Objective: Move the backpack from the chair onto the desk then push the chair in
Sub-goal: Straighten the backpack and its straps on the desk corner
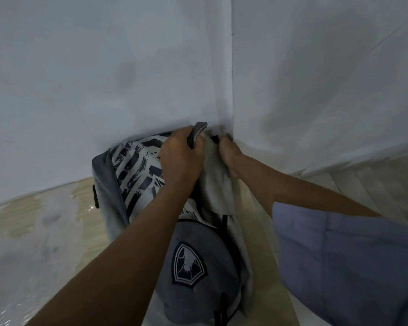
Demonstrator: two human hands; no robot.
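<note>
A grey and white backpack (137, 175) with dark chevron stripes and a shield badge on its front pocket lies on the light wooden desk (45, 231), its top pushed into the corner of the walls. My left hand (179, 158) is closed around the backpack's grey top handle. My right hand (229, 156) grips the pale fabric at the backpack's top right side, next to a black strap. The chair is out of view.
Two pale walls meet in a corner (231, 90) right behind the backpack. The desk surface has a glossy plastic cover. A blue sleeve (339, 255) fills the lower right.
</note>
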